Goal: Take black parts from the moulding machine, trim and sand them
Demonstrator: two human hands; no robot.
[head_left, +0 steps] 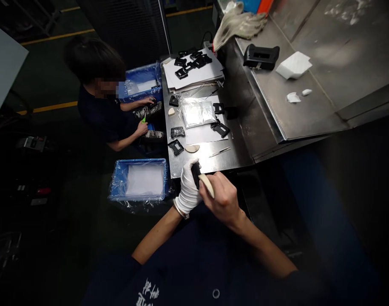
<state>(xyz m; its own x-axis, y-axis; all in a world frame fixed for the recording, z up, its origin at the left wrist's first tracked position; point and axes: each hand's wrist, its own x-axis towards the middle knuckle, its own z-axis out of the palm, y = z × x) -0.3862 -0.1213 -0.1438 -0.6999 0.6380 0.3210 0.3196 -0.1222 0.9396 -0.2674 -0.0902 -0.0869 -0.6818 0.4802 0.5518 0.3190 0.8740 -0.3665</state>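
Note:
My left hand (pixel 188 189), in a white glove, is closed around a small black plastic part (pixel 196 172) and holds it upright at the near edge of the steel table (pixel 226 159). My bare right hand (pixel 222 199) is closed on a flat beige scraper-like tool (pixel 207 184) whose tip rests against the black part. More black frame parts (pixel 176 147) lie on the table just beyond, next to a second beige tool (pixel 192 148) and a thin metal pick (pixel 220 151).
A clear plastic bag (pixel 197 113) and a paper stack carrying several black parts (pixel 192 63) lie farther back. Blue lined bins stand at lower left (pixel 140 180) and beyond (pixel 141 83). A co-worker (pixel 101 97) sits left of the table. A sloped steel hood (pixel 293 97) carries a black holder (pixel 261 56).

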